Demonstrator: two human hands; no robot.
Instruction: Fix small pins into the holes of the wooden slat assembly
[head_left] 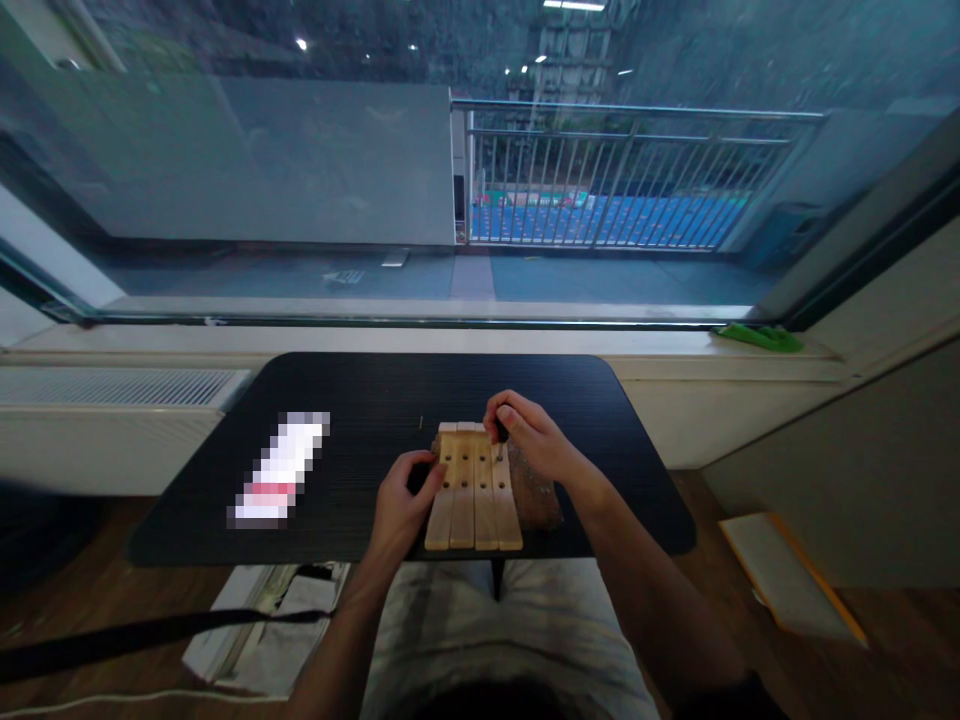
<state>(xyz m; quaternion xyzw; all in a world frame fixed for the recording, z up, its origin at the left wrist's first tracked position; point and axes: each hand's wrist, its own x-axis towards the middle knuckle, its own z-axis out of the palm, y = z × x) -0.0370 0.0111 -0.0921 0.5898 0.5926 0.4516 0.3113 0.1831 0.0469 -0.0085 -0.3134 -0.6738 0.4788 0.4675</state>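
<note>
Right fingers: your right hand (536, 435) is curled round the dark-handled tool (503, 428), pinching its grip between thumb and index.
Left fingers: your left hand (397, 500) sets its thumb on the leftmost slat, index bent beside it with a gap between; you can't tell whether the hidden fingers clamp underneath.
Slats: the wooden slats (486, 525), four side by side, lie in front of you near the table's close edge, beside or partly over a rough brown block (540, 500).
Done: two rows of holes already run across the slats, and your tool's metal tip stands at the far hole of the rightmost one.
Left: the other seven holes look dark, with nothing plainly standing in them; they are too small to tell if a fastener sits deep. Judging by that, the work seems partway at most.
Near edge: the slats' close ends sit just short of the rim of the black table (375, 390), so you have little room toward your lap.
Open room: bare tabletop stretches beyond the slats toward the window sill (525, 342) and to your right.
Left side: a blurred-out pale item (281, 470) lies well apart from your left hand.
</note>
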